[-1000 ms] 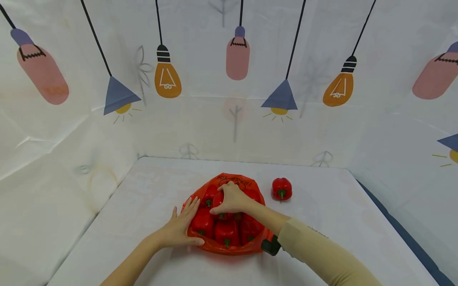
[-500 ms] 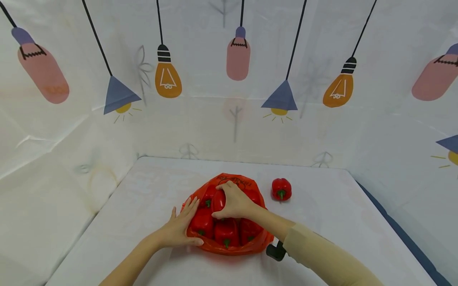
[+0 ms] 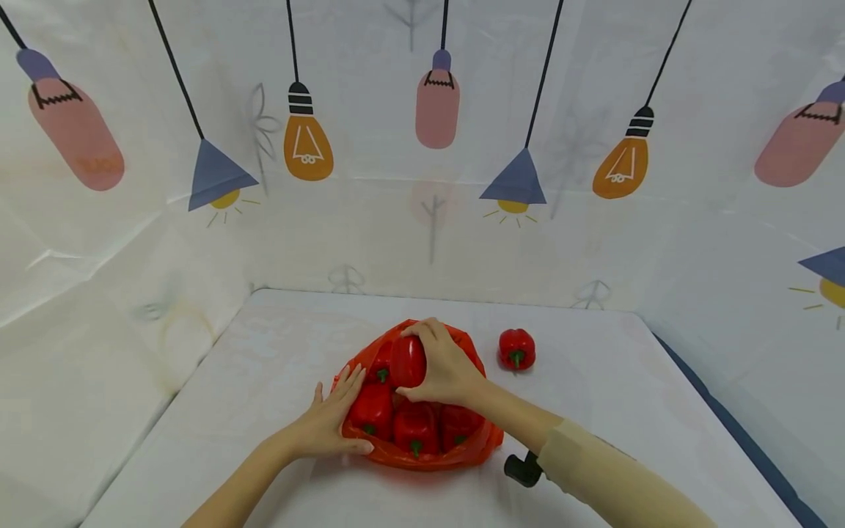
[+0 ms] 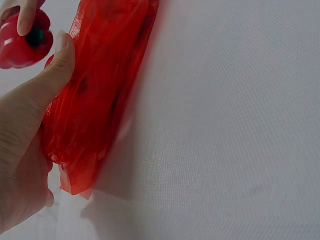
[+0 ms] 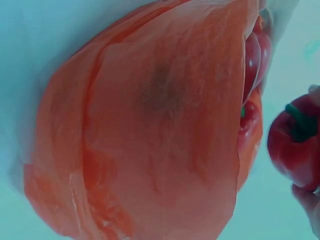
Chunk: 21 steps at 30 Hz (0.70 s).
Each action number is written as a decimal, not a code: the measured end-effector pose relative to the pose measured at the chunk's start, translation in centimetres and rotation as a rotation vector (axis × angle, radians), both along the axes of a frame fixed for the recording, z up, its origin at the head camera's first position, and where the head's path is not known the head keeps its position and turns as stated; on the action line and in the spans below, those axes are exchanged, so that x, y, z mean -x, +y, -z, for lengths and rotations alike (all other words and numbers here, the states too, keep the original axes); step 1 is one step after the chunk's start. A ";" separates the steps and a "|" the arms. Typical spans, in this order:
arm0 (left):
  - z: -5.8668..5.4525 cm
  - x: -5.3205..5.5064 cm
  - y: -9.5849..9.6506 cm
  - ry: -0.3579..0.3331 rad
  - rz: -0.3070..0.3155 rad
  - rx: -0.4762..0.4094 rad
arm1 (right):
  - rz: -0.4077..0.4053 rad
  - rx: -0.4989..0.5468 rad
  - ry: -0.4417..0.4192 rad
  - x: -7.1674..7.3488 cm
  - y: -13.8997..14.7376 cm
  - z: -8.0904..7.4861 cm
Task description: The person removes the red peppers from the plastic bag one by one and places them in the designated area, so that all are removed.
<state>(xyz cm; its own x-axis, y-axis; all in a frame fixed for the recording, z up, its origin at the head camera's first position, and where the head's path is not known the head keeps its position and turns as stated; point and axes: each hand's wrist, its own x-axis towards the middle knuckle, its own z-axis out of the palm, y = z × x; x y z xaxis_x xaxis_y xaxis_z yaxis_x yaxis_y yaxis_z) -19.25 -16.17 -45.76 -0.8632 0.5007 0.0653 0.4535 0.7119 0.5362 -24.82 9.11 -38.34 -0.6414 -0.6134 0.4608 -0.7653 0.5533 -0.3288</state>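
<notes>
You are working at a white table (image 3: pixel 264 381) covered in a pale cloth, closed in on 3 sides by a white backdrop (image 3: pixel 422 220) printed with hanging lamps and bulbs in orange, pink and blue. Near the middle of the table lies an orange-red plastic bag (image 3: pixel 455 456), its mouth open toward you, and inside it you can see at least 4 red bell peppers (image 3: pixel 414 425) packed side by side with their green stems facing you. Your right hand (image 3: pixel 449 367) has its fingers and thumb curled round 1 more red pepper (image 3: pixel 408 361), holding it just above the ones in the bag; the right wrist view shows that pepper (image 5: pixel 296 146) clear of the bag's rim. Your left hand (image 3: pixel 330 422) rests on the bag's left side with the fingers fairly straight and the thumb pressed along the plastic, as the left wrist view confirms (image 4: pixel 30 150). A single loose pepper (image 3: pixel 516 348) sits on the table just to the right of the bag, apart from it. A dark wrist-mounted device (image 3: pixel 524 469) shows at the cuff of your beige right sleeve (image 3: pixel 614 484).
</notes>
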 end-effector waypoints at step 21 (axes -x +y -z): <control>0.1 0.0 -0.2 -0.005 -0.003 0.002 | -0.101 0.118 0.233 -0.5 2.0 -2.3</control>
<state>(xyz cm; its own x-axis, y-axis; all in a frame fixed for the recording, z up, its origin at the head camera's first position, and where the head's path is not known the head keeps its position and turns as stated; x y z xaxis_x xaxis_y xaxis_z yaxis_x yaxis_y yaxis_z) -19.29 -16.32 -45.88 -0.8648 0.4986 0.0603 0.4491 0.7140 0.5372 -24.28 11.08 -36.09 -0.4477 -0.6022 0.6610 -0.8774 0.4384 -0.1948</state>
